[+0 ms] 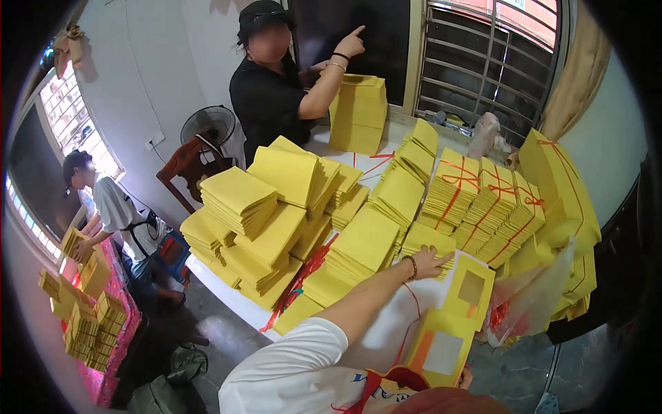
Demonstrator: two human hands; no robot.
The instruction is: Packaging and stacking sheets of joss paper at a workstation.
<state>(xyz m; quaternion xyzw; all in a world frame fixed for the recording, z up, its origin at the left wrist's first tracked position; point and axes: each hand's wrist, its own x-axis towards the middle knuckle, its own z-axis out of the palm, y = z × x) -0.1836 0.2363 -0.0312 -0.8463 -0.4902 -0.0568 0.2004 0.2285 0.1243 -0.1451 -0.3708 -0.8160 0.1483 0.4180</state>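
Observation:
My left hand (431,262), fingers spread, lies on a low stack of folded yellow paper (426,241). My left arm crosses the white table to reach it. Close to my body is a yellow folded paper piece (420,331) with a pale panel, an orange strip and a brown panel. Its far part slants up beside my left hand. My right hand (465,377) grips its right edge low down; most of that hand is hidden. Just beyond my left hand stand several bundles of yellow paper (452,185) tied with red string.
Stacks of yellow folded paper (238,196) cover the table's left and middle. Red strings (303,279) lie between them. A clear plastic bag (534,290) and large yellow bundles (562,200) are at right. A co-worker (269,90) points across the table; another person (124,207) handles paper at far left.

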